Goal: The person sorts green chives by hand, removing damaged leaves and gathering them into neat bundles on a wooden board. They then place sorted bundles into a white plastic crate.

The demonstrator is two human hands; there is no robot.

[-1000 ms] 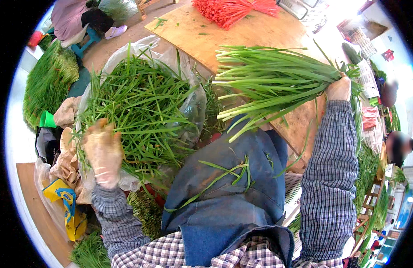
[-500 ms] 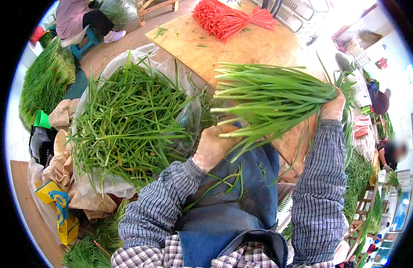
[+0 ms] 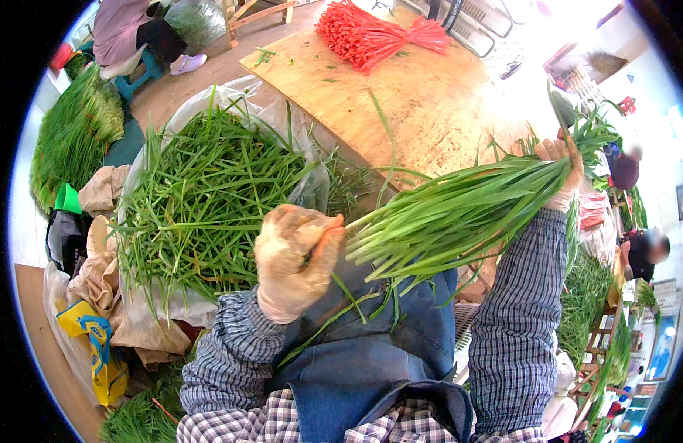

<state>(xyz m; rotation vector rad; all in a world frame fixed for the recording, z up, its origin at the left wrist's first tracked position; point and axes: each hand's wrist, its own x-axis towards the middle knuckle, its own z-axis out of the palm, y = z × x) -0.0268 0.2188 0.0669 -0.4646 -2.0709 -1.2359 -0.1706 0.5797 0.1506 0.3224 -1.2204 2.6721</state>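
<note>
My right hand (image 3: 560, 174) grips a bunch of garlic chives (image 3: 467, 210) near the leafy end, above the right edge of my lap. The pale cut stems slant down to the left, loosely fanned. Just left of those stem ends is my left hand (image 3: 295, 255), in a pale, stained glove, closed with its fingers curled. Whatever it holds, if anything, is hidden; something orange shows at the fingertips. A few loose leaves (image 3: 386, 303) lie on my blue apron (image 3: 371, 340) below. Beyond my left hand, a plastic-lined heap of loose leaves (image 3: 208, 199) fills the left side.
A wooden board (image 3: 430, 111) ahead carries a bundle of red ties (image 3: 378, 33). Tied chives (image 3: 75, 140) are piled at the far left, near a person on a blue stool (image 3: 140, 74). A yellow bag (image 3: 97, 347) lies at lower left. More people are at the right.
My left hand has moved left, away from the stem ends, and turned upright. My right hand has shifted slightly right, and the bunch now tilts with its stems lower.
</note>
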